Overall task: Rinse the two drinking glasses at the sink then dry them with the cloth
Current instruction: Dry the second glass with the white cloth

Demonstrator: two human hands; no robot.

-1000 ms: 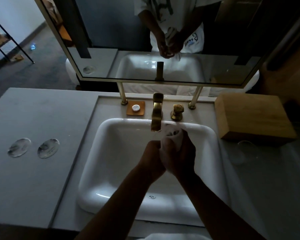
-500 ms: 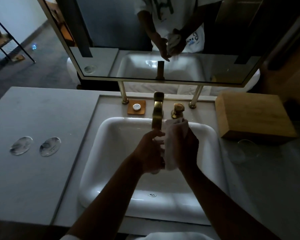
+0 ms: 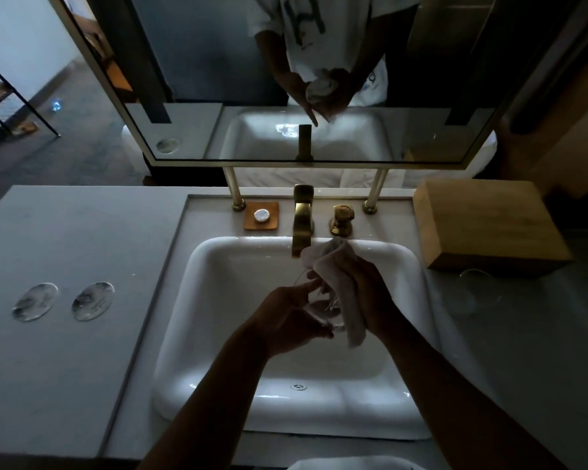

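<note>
Glass 1 [image 3: 323,308]: clear, tilted, held over white sink [image 3: 218,266], white cloth [image 3: 340,283] bunched against it. Glass 2 [image 3: 474,293]: clear, on bench right of sink, just beside wooden box.

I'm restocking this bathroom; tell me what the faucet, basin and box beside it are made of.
Faucet: metal, probably brass-plated, going by its gold sheen. Sink basin: glossy white, likely glazed ceramic, given its bright reflections. Box: pale wood, matte, with visible grain.
</note>
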